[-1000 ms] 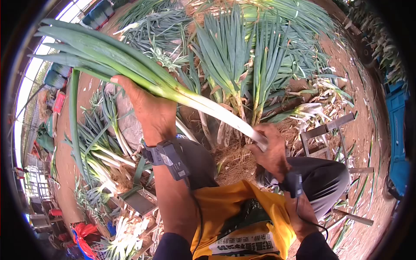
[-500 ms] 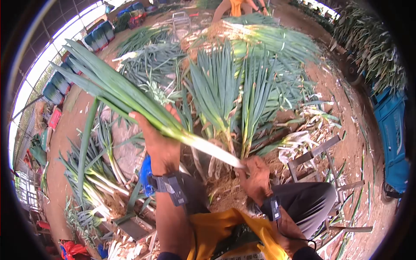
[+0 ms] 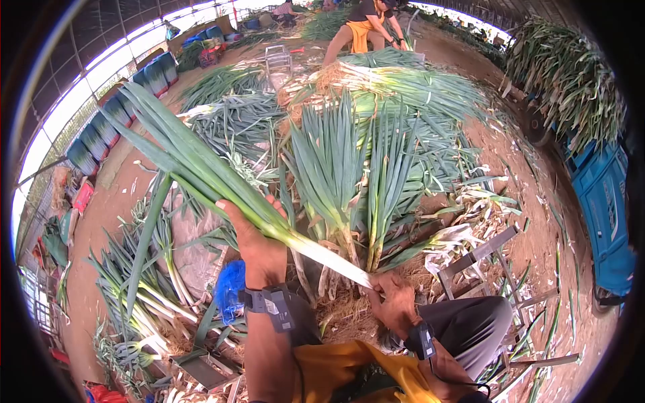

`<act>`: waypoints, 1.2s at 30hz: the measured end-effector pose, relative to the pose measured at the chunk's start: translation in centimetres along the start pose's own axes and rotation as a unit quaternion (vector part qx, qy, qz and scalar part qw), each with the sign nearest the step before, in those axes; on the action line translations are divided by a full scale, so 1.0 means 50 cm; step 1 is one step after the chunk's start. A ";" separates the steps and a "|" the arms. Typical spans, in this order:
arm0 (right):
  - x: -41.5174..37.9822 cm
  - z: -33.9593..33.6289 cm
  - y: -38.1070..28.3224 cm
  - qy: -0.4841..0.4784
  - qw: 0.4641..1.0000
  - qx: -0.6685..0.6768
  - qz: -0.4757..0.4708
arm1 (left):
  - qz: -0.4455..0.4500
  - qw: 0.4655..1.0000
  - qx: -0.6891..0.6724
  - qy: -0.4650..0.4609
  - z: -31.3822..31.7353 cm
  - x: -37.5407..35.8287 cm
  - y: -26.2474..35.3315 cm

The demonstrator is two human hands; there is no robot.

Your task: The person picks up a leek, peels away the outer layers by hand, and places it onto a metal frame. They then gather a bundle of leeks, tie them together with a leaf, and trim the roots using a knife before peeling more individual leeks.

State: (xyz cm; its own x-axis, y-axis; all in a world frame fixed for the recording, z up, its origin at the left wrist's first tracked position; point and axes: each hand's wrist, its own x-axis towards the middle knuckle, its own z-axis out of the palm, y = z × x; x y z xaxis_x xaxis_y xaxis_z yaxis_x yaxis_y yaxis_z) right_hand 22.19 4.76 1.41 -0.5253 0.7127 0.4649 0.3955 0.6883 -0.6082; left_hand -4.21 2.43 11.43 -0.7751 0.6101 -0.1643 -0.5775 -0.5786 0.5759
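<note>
My left fingers [image 3: 277, 207] are curled round the leek [image 3: 322, 255] just where green turns to white, thumb on one side, fingertips showing on the other, and my right fingers [image 3: 383, 287] are pinched narrow on its pale bottom end. So here it lies, right across my hands: long axis on a slant, leaves fanning to the upper left of the frame, white end pointing down toward lower centre. Right hand nearest the root end, left hand nearest the leaves, with the bare white shank between them. One long leaf [image 3: 148, 235] droops down on the left.

Behind it, upright leeks [image 3: 329, 154] at centre; a loose pile [image 3: 151, 302] lower left; a metal frame [image 3: 476, 254] right of my knee.

Writing? There's lettering on the blue vehicle [image 3: 607, 208] at far right, too blurred to read. The label on my left wrist device [image 3: 272, 307] is too small to make out.
</note>
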 end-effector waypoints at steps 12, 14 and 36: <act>-0.016 -0.061 -0.028 -0.133 0.977 -0.059 -0.154 | -0.019 0.999 0.026 0.012 -0.018 0.011 -0.011; -0.011 -0.088 -0.056 -0.166 0.978 -0.046 -0.115 | -0.020 0.997 0.070 -0.008 -0.018 -0.009 -0.008; -0.020 -0.098 -0.079 -0.199 0.961 0.186 0.056 | -0.063 0.994 -0.029 -0.084 0.012 0.001 -0.058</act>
State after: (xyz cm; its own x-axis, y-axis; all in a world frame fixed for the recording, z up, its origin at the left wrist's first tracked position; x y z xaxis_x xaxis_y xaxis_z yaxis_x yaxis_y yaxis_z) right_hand 24.82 1.98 6.50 -0.7703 0.6208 0.1457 0.2086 0.4612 -0.8624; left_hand -2.45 4.45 10.23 -0.6439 0.7594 -0.0932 -0.6858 -0.5187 0.5105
